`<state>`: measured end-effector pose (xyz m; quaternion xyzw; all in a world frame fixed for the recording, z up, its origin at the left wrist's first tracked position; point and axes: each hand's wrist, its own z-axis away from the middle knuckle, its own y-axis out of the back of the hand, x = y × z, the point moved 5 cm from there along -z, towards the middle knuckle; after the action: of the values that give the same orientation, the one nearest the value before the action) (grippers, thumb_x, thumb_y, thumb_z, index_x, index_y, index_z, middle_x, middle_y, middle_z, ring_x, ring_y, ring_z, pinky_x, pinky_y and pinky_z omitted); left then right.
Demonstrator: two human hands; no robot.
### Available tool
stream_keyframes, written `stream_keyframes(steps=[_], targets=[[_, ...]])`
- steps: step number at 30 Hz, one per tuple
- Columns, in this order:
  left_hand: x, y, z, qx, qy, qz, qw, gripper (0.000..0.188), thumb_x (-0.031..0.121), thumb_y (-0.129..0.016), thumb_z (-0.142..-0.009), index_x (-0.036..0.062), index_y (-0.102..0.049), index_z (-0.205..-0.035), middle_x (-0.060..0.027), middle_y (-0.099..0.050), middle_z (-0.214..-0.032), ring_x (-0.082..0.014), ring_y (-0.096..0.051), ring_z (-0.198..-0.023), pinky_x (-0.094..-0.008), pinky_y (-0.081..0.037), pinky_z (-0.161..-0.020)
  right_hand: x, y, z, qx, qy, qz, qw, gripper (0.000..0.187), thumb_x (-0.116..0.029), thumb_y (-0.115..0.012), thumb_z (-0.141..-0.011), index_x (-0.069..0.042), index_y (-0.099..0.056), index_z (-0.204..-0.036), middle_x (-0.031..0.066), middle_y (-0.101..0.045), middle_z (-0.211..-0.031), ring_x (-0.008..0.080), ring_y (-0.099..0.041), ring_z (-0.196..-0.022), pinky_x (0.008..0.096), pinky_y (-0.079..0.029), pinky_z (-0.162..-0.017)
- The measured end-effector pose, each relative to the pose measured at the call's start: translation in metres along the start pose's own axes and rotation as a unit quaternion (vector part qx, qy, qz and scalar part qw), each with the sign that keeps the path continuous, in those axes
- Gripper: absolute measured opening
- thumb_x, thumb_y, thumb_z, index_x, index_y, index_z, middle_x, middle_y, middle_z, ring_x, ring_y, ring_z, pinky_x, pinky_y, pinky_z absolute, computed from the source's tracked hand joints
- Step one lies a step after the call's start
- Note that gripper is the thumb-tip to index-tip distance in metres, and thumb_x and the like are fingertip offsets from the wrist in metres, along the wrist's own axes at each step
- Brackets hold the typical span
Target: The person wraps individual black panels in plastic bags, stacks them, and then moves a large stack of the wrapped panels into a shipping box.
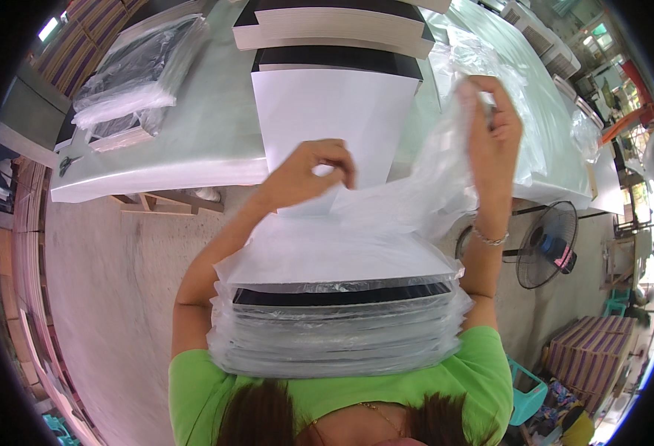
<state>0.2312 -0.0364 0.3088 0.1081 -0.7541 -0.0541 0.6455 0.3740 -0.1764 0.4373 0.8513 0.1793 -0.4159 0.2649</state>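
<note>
My right hand (494,130) is raised over the right of the table, its fingers closed on a clear plastic bag (446,171). The bag stretches down and left toward a white sheet (342,249) in front of me. My left hand (316,171) hovers in the middle with curled fingers, thumb close to the fingertips; motion blur hides what they pinch. Just below its fingertips lies the bag's left end. Against my chest rests a stack of flat panels in clear plastic (342,338), a black one showing near its top. Beyond my left hand lies a large white panel (334,111).
Thick black-and-white panels (342,26) are piled at the table's back. Plastic-wrapped panels (137,74) lie at the left, scissors (66,165) near that corner. Loose clear plastic (520,104) covers the right side. A floor fan (548,245) stands right, near a teal stool (526,390).
</note>
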Motion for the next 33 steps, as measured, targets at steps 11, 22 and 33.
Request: stream_keyframes(steps=[11, 22, 33], targets=[[0.037, -0.014, -0.006, 0.116, 0.046, 0.028, 0.992, 0.035, 0.017, -0.06, -0.08, 0.0002, -0.052, -0.109, -0.0084, -0.058, -0.088, -0.0168, -0.056, -0.084, -0.027, -0.044, -0.074, 0.001, -0.061, 0.01, -0.099, 0.013, 0.031, 0.995, 0.015, -0.017, -0.06, -0.085, -0.003, -0.058, -0.082, -0.0012, -0.048, -0.059, 0.0049, -0.037, -0.052, 0.0203, -0.03, -0.048], [-0.024, 0.067, 0.076, 0.225, 0.186, 0.324, 0.9, 0.036, 0.03, -0.051, -0.087, 0.0018, -0.056, -0.108, -0.0043, -0.059, -0.091, -0.0125, -0.056, -0.085, -0.0261, -0.043, -0.077, 0.089, -0.004, -0.005, 0.006, -0.167, -0.083, 0.982, 0.018, -0.023, -0.058, -0.087, -0.008, -0.053, -0.079, -0.0078, -0.035, -0.05, 0.0009, -0.027, -0.044, 0.0191, -0.019, -0.041], [-0.047, 0.022, 0.085, 0.277, 0.188, 0.261, 0.905, 0.027, 0.025, -0.057, -0.089, 0.0013, -0.058, -0.102, -0.002, -0.057, -0.086, -0.0097, -0.056, -0.081, -0.0213, -0.047, -0.073, 0.124, 0.011, 0.009, 0.085, -0.199, -0.084, 0.973, 0.019, -0.026, -0.059, -0.086, -0.008, -0.055, -0.083, -0.0076, -0.037, -0.051, 0.0003, -0.028, -0.045, 0.0175, -0.022, -0.042]])
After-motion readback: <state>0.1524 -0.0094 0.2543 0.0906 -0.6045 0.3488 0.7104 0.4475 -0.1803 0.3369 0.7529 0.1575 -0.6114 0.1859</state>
